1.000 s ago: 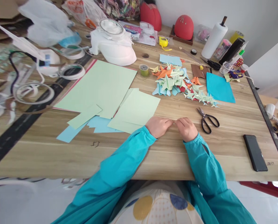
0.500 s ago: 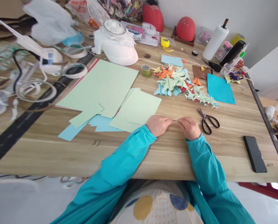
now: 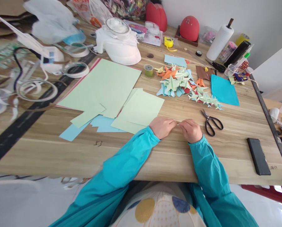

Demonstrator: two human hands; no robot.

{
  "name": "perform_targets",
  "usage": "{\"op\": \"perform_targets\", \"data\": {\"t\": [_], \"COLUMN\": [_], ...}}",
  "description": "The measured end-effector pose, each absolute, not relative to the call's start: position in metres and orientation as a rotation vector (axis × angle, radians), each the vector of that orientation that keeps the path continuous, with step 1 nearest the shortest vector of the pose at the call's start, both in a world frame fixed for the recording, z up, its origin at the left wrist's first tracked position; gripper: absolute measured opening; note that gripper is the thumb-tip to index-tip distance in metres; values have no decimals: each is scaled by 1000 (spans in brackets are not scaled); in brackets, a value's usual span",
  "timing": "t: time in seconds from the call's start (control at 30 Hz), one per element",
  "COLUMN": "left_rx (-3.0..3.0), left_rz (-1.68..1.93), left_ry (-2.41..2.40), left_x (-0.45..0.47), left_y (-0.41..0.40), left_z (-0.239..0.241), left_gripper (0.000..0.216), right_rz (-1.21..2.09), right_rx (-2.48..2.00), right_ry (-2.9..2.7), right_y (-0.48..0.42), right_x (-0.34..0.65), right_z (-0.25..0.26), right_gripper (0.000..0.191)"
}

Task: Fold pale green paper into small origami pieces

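Both hands closed at the fingertips on a thin pale piece [image 3: 178, 123] at the near middle of the wooden table [image 3: 141, 157].

Left hand [image 3: 163, 126]: fingers curled, thumb and fingertips pinched together on the left end of the piece; right hand [image 3: 191, 130]: likewise pinched on the right end, the fingertips of the two hands nearly meeting; most of the piece is hidden, its material cannot be determined; light green sheets [image 3: 146, 107] lie just left of the left hand, black-handled scissors [image 3: 211, 123] lie near the right hand on its right, blades pointing to the far side; a heap of folded paper stars [image 3: 176, 80] lies beyond the hands, a blue cloth-like square [image 3: 224, 90] at its right; a dark phone [image 3: 259, 156] lies at near right.
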State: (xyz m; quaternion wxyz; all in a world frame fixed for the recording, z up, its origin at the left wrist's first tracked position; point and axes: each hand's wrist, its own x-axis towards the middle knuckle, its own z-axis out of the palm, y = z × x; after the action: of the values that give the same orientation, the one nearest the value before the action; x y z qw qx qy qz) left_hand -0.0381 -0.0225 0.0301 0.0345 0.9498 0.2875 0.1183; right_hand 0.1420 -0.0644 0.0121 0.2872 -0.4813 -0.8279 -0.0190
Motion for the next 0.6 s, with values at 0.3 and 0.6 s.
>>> {"op": "perform_targets", "data": {"t": [0.3,0.6], "left_rx": [2908,2908], "left_rz": [366,366], "left_ry": [891,896], "left_x": [-41,-42], "left_y": [-21,-21], "left_z": [28,28], "left_gripper": [20,21], "right_rz": [-30,-105], "right_rx": [-1295,-1204], "right_ry": [-2170,-2212], "right_y": [-63,-63], "right_x": [144,141], "right_z": [13,14], "right_gripper": [20,18]}}
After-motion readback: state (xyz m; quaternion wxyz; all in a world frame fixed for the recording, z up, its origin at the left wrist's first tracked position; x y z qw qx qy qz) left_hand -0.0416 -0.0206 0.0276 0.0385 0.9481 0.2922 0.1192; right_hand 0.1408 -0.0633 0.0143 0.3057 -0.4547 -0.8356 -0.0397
